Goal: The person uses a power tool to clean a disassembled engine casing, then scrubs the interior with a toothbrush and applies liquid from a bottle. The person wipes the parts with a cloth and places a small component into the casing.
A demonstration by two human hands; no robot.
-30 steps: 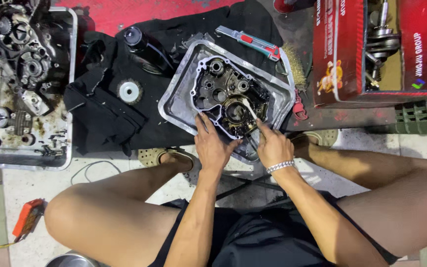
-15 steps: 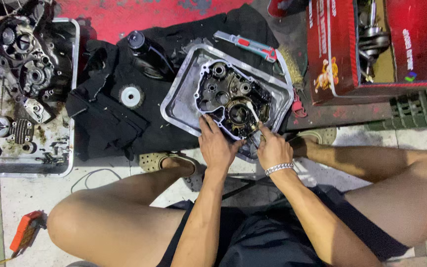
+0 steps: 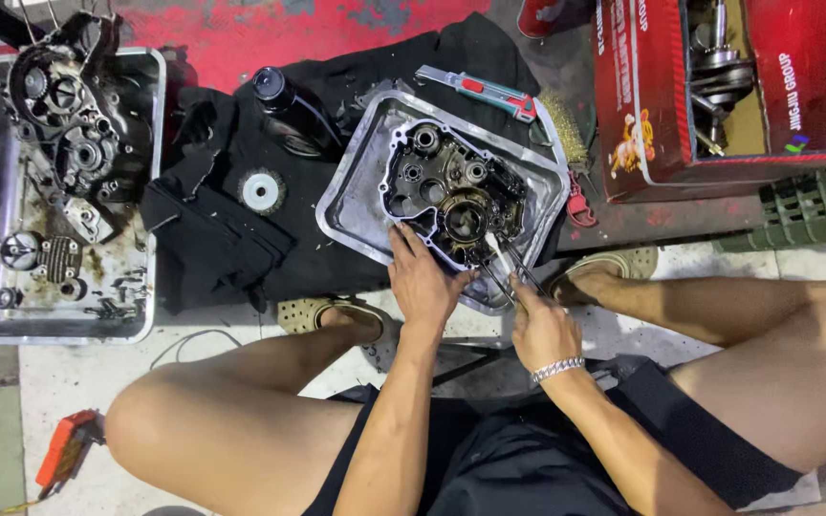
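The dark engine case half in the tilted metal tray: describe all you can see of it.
The dark, grimy cast-metal engine case half lies open side up in the shallow silver metal tray. It has a pale gasket rim, several round bores and a brownish circular recess. The left hand presses on its near edge; the right hand holds thin metal pliers at its lower right.

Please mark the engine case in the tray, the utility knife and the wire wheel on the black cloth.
engine case (image 3: 442,186), head view, on its dark inner face.
utility knife (image 3: 478,88), head view, middle of the handle.
wire wheel (image 3: 262,191), head view, on its pale hub.
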